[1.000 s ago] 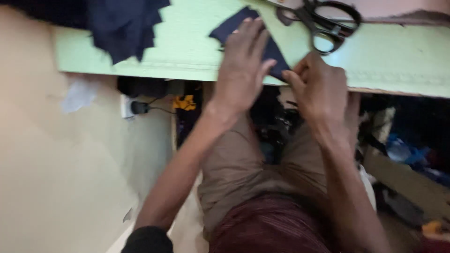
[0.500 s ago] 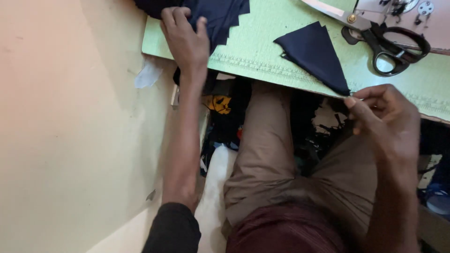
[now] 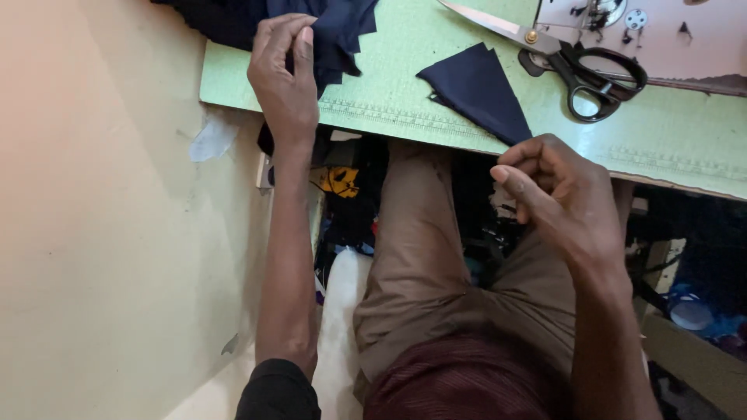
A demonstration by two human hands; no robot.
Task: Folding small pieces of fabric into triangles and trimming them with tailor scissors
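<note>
Looking down from the head camera, the only view on offer, the left hand (image 3: 286,78) is reaching out at eleven o'clock, its fingers curling down and pinching into the pile of dark navy cloth pieces (image 3: 327,27) that is lying at the far corner of the pale green table (image 3: 669,136). The grip is looking like a pick at a single layer, thumb and fingertips closing on the edge nearest the person. Over at one o'clock, a lone navy triangle of cloth (image 3: 476,89) is lying flat on the table, its lower tip hanging just at the table's near edge, probably so it is staying within easy reach. The right hand (image 3: 562,194) is hovering just below that tip, at about three o'clock, fingers curled loosely inward with the thumb resting against them; it is touching or very nearly touching the point of the triangle, though I cannot tell whether it is actually gripping it. Up at two o'clock, the large black-handled scissors (image 3: 572,58) are resting with blades shut, parked beyond the triangle, beside the base of a sewing machine (image 3: 685,39).
</note>
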